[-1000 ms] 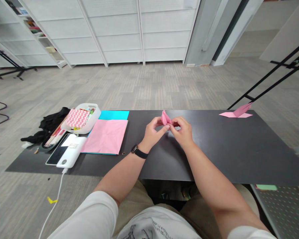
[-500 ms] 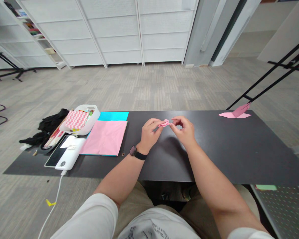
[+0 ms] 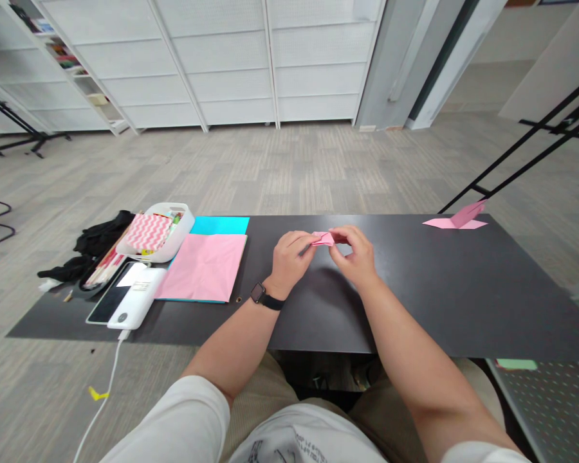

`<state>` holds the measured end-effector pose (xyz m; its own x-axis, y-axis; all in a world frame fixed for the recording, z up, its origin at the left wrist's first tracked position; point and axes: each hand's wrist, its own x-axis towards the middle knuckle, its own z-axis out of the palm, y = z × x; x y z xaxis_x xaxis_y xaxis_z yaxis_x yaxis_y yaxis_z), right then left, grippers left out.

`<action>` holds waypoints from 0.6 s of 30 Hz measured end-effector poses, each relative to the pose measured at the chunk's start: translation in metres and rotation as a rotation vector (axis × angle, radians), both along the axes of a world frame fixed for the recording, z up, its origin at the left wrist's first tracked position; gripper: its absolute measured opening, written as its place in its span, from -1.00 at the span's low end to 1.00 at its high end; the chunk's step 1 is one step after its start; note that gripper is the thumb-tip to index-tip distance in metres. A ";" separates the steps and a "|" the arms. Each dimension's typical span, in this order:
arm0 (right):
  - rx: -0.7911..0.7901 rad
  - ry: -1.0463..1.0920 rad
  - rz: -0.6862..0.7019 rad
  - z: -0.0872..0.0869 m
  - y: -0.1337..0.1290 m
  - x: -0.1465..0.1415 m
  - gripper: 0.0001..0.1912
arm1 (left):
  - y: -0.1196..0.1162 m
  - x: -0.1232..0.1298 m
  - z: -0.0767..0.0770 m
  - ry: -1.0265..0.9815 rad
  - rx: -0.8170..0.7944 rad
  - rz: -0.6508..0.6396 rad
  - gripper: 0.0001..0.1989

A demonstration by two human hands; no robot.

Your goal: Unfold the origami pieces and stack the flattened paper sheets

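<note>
A small folded piece of pink paper (image 3: 323, 238) is held just above the dark table, between my two hands. My left hand (image 3: 291, 256), with a black watch on the wrist, pinches its left end between thumb and fingers. On the other side, my right hand (image 3: 356, 253) has its right end in a thumb-and-finger pinch. The fingers cover both ends of the paper, so the details of its folds are hard to make out. At the far right of the table rests another folded pink paper shape (image 3: 458, 220), with one part sticking up.
Left of my hands lies a stack of pink sheets (image 3: 202, 267) over blue paper (image 3: 222, 224). Beyond it stand a white basket (image 3: 186, 222), a black cloth (image 3: 103, 233), a tablet (image 3: 109, 307) and a white power bank (image 3: 136, 299) with a cable. The table (image 3: 429, 289) has its far edge close ahead.
My right fingers have closed in on the folded pink paper and now grip its right end. The paper has turned to show a wider, flatter side.
</note>
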<state>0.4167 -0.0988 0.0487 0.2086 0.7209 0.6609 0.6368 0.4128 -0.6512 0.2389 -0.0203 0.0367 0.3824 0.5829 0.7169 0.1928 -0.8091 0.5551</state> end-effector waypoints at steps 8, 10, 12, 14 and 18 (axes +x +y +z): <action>0.071 -0.148 0.025 0.001 0.003 0.008 -0.80 | 0.004 0.000 -0.002 0.021 0.093 0.011 -0.90; 0.080 -0.156 0.024 0.000 0.003 0.009 -0.83 | 0.003 0.000 -0.001 0.022 0.096 0.017 -0.91; 0.089 -0.163 0.037 -0.001 0.003 0.009 -0.82 | 0.002 0.000 0.001 0.032 0.091 0.007 -0.92; 0.097 -0.167 0.046 0.000 0.002 0.008 -0.81 | 0.002 0.001 0.002 0.044 0.082 -0.013 -0.93; 0.089 -0.180 0.043 0.001 0.002 0.007 -0.84 | 0.002 0.002 0.001 0.046 0.068 -0.030 -0.90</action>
